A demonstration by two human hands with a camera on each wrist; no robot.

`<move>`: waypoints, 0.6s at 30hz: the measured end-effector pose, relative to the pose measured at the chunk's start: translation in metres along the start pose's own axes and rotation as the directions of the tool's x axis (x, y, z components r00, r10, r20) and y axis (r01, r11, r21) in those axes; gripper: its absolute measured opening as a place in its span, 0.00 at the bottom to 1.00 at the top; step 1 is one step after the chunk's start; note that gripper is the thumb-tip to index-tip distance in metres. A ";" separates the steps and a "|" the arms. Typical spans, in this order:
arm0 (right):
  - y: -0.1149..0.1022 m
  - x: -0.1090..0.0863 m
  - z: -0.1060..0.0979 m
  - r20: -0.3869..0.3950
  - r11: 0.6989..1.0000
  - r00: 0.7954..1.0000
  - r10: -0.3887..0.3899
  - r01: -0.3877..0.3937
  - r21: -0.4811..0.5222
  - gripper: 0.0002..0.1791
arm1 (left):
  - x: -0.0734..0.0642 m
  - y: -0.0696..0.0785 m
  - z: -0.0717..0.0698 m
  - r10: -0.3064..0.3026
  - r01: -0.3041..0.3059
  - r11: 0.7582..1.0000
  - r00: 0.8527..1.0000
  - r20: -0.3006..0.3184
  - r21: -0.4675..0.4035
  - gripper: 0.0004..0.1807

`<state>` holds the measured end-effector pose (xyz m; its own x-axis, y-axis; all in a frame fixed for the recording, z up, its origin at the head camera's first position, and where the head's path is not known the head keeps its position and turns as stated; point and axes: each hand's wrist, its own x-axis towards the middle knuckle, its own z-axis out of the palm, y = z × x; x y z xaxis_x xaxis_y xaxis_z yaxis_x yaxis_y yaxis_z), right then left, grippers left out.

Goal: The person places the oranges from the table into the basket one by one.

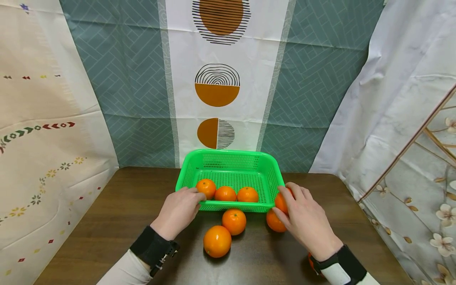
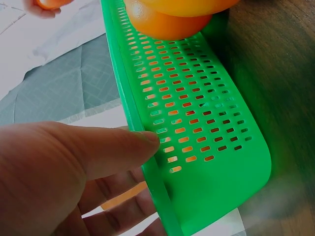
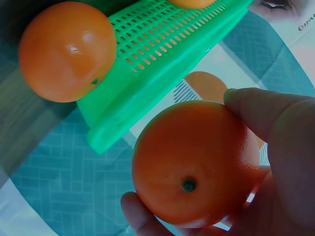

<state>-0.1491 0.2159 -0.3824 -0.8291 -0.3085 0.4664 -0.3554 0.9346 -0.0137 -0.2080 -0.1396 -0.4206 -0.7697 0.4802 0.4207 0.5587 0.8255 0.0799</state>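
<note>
A green perforated plastic basket (image 1: 228,157) stands at the back of the table with several oranges inside, one of them an orange (image 1: 225,194) against its near wall. My left hand (image 1: 180,209) pinches the basket's near rim at the left corner, thumb on the near side in the left wrist view. My right hand (image 1: 307,218) grips an orange (image 3: 192,162) between thumb and fingers, beside the basket's right near corner. Just below that held fruit, another orange (image 1: 276,220) rests on the table.
In front of the basket lie two more oranges, a nearer one (image 1: 217,241) and a farther one (image 1: 234,221). Another reddish fruit (image 1: 313,264) is mostly hidden under the right wrist. A patterned cloth (image 1: 142,79) hangs behind the wooden table (image 1: 142,186).
</note>
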 end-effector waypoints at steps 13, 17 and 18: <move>-0.007 0.016 0.003 -0.011 0.999 1.000 -0.029 0.029 0.016 0.33 | -0.001 0.000 0.000 -0.002 0.002 1.000 1.000 0.008 0.010 0.13; -0.005 0.023 0.006 -0.013 0.999 0.999 -0.044 0.044 0.004 0.33 | 0.000 -0.001 0.000 0.001 -0.001 1.000 1.000 0.003 0.009 0.13; -0.005 0.025 0.006 -0.011 0.999 0.999 -0.046 0.046 0.000 0.33 | 0.000 -0.001 0.001 0.001 -0.001 1.000 1.000 0.001 0.009 0.13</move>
<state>-0.1708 0.2029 -0.3760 -0.8071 -0.3496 0.4759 -0.3936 0.9193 0.0078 -0.2083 -0.1402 -0.4213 -0.7695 0.4815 0.4195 0.5567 0.8276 0.0712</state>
